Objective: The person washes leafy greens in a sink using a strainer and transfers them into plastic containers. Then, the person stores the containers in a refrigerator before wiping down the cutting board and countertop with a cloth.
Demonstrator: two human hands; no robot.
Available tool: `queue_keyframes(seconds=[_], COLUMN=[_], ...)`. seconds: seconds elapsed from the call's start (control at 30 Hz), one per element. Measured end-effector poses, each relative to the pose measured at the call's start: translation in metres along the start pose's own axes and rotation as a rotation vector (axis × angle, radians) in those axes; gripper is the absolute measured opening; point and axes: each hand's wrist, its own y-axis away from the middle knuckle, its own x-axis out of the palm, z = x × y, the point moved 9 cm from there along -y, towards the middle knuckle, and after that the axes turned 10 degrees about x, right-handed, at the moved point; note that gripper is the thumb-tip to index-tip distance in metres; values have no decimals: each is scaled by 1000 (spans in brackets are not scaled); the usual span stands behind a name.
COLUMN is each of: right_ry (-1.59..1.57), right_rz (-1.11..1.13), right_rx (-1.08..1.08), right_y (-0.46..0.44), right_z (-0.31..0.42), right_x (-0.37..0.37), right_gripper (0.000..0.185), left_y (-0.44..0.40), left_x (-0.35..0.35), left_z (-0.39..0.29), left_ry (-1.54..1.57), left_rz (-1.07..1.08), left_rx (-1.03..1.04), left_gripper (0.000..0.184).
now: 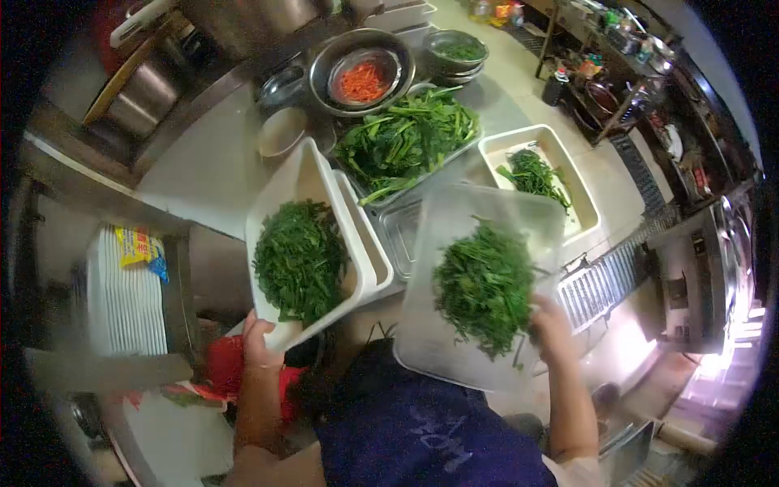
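My left hand (258,344) is closed round the near corner of a white plastic bin (281,183), which tilts toward me. Chopped leafy greens (299,258) lie in that bin. On the right, my right hand (553,331) grips the side of a translucent plastic tray (434,215), its fingers partly hidden by the rim. A loose heap of chopped greens (484,286) sits in the tray, and a few bits hang near its right side. The tray is slightly blurred and overlaps another white bin (586,203) holding some greens (535,174).
Behind my hands, a metal counter carries a tray heaped with long leafy greens (410,138), a steel bowl (320,69) with shredded orange vegetable (363,82), and a bowl of greens (456,50). Stacked white trays (126,292) stand left. Shelves (625,77) line the far right.
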Motion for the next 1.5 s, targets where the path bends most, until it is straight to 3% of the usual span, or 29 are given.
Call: queue_keyframes(seconds=[0.07, 0.17, 0.2, 0.23, 0.4, 0.5, 0.53, 0.57, 0.63, 0.67, 0.7, 0.73, 0.77, 0.83, 0.9, 0.97, 1.03, 1.1, 1.17, 1.2, 1.3, 1.43, 1.5], right_ry=[179, 293, 320, 196, 307, 290, 298, 399, 479, 207, 12, -27, -289, -302, -379, -460, -460, -392, -319, -347, -479, -663, -637], right_rz=[145, 340, 437, 540, 622, 519, 627, 451, 252, 438, 521, 569, 591, 452, 452, 371, 392, 463, 405, 329, 209, 115, 145], right_rx=[52, -312, -128, -202, -133, -122, -237, -627, -724, -377, -241, -108, 100, 62, -104, -166, -109, -126, -28, -16, 78, 151, 321], right_y=[-30, -78, -69, -94, -149, -141, -148, -139, -118, -107, -134, -121, -94, -96, -115, -126, -140, -153, -174, -178, -202, -211, -221], right_z=[23, 64, 83, 75, 73, 85, 82, 110, 151, 166, 156, 177, 195, 205, 200, 198, 186, 180, 171, 171, 128, 93, 63], right_x=[40, 123, 151, 187, 312, 325, 335, 323, 281, 258, 249, 225, 202, 144, 89, 19, -40, -90, -138, -157, -212, -235, -240], right_gripper=[44, 42, 42, 43, 33, 48, 55, 54, 51, 43, 41, 54, 70, 77, 79, 85, 87, 82, 75, 71, 61, 55, 54], left_y=[23, 46, 53, 59, 68, 54, 46, 33, 9, 2, -4, -15, -26, -47, -64, -85, -85, -92, -99, -96, -100, -41, 6], left_x=[21, 37, 38, 40, 43, 54, 56, 59, 54, 71, 88, 111, 133, 175, 216, 259, 325, 378, 423, 442, 477, 460, 445], left_z=[-25, -52, -59, -66, -69, -63, -59, -57, -42, -46, -49, -45, -39, -16, 15, 49, 69, 102, 136, 145, 167, 201, 224], left_ry=[-35, -64, -67, -69, -62, -38, -29, -31, -129, -229, -328, -315, -305, -374, -338, -431, -473, -451, -410, -402, -57, 162, 57], left_rz=[-54, -81, -87, -85, -51, 8, 37, 82, 207, 159, 112, 150, 189, 310, 442, 711, 786, 999, 1089, 1070, 722, 305, 160], left_rx=[90, 182, 199, 216, 235, 209, 198, 187, 137, 132, 122, 87, 52, -50, -92, -134, -227, -258, -278, -357, -371, -423, -438], left_gripper=[44, 43, 42, 42, 41, 41, 42, 42, 42, 44, 46, 47, 48, 43, 41, 46, 40, 23, 19, 15, 14, 39, 49])
